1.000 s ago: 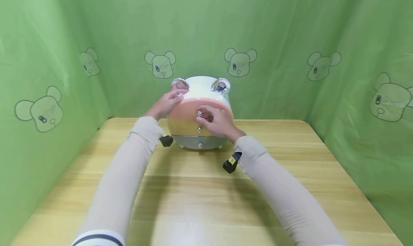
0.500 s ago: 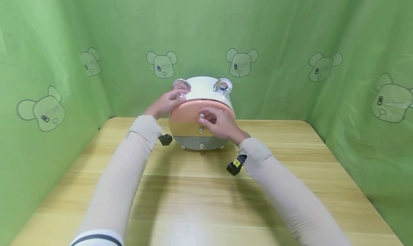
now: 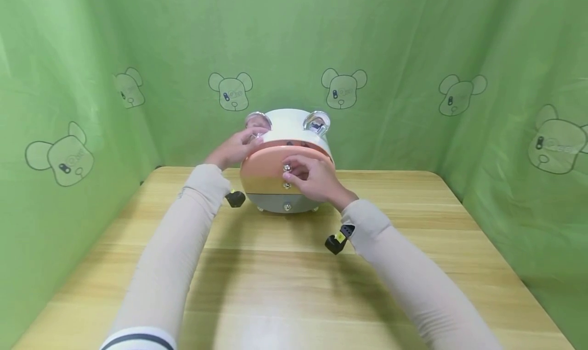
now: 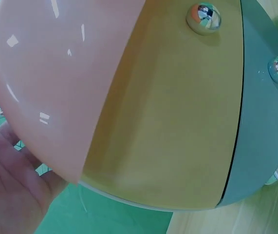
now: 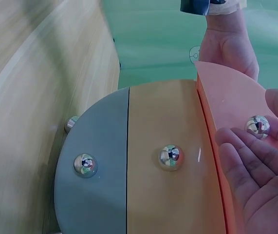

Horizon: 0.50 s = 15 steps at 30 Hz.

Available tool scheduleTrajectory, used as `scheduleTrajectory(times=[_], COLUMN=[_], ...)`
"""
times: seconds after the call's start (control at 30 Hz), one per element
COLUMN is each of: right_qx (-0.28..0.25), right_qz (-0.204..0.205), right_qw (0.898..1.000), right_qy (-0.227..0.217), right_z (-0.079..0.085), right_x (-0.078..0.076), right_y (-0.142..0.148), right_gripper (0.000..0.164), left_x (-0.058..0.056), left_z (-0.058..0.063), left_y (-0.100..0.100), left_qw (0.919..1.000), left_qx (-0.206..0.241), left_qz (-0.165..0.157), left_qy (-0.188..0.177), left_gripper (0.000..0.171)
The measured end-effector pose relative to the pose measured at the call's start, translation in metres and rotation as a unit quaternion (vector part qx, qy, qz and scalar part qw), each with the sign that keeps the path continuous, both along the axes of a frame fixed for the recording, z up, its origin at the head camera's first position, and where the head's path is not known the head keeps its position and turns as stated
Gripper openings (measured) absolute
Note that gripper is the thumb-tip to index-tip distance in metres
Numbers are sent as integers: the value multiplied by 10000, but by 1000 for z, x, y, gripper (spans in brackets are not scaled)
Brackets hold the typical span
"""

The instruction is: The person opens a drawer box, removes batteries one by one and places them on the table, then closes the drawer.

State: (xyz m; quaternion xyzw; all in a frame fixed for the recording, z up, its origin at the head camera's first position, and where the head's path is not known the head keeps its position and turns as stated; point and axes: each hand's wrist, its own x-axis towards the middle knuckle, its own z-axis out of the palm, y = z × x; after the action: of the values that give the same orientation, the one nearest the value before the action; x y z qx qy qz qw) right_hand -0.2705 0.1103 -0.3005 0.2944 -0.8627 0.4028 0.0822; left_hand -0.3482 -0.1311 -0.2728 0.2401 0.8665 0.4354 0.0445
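Opening the pink drawer [image 3: 264, 164] seems the step: right hand [image 3: 316, 178] pinches its knob [image 5: 258, 125], left hand [image 3: 236, 147] lies loose on the box [image 3: 287, 123]. Next, probably pull gently.

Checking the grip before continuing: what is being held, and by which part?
The right hand pinches the pink top drawer by its silver knob; the left hand rests on the white cabinet near one ear.

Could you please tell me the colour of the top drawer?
The top drawer is salmon pink, showing best in the left wrist view.
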Motion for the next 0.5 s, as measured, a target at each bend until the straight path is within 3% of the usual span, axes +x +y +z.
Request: scheduleTrajectory(times=[0.3,0.5], right_qx=[-49,-51], right_qz=[116,145], right_qw=[9999,9998], right_qy=[35,84], right_z=[1,0], right_x=[6,11], right_y=[-1,-1], right_gripper=[29,30], left_x=[-2,1], left_z=[1,5], left_y=[0,-2], left_qw=[9999,9998], left_qx=[72,-147], left_qz=[-44,-48], left_qy=[-95,-114], left_gripper=[50,54])
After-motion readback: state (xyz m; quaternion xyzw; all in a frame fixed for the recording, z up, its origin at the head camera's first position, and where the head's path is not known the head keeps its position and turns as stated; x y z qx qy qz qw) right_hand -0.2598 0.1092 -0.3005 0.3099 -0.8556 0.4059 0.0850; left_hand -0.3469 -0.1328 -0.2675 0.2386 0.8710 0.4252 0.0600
